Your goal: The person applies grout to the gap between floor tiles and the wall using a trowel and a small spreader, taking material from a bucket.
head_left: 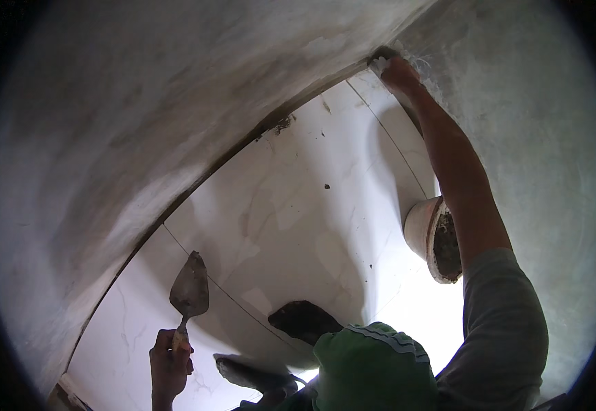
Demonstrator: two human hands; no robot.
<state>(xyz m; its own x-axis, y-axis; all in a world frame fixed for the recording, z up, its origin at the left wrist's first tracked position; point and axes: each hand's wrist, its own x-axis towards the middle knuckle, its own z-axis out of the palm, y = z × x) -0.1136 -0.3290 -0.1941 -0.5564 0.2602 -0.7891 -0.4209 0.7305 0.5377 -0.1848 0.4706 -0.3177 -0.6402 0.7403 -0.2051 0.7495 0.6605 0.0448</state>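
My left hand point(169, 362) is closed round the handle of a pointed trowel point(190, 288). The trowel's grey, stained blade points up and away from me, over the pale tiled floor point(291, 205). My right arm stretches far forward. Its hand point(400, 74) is closed and pressed into the corner where two grey plastered walls meet the floor. Something dark and whitish shows at its fingers, too small to name. Beside my right forearm is a pale bucket point(418, 229) with rough, dark grey mortar point(446, 246) in it, partly hidden by the arm.
Grey walls rise on the left point(140, 103) and right point(551, 137). A dark gap runs along the left wall's foot. Dark crumbs point(326, 186) dot the tiles. Two dark shoes point(305, 320) and green fabric with a striped edge point(376, 370) are low in view.
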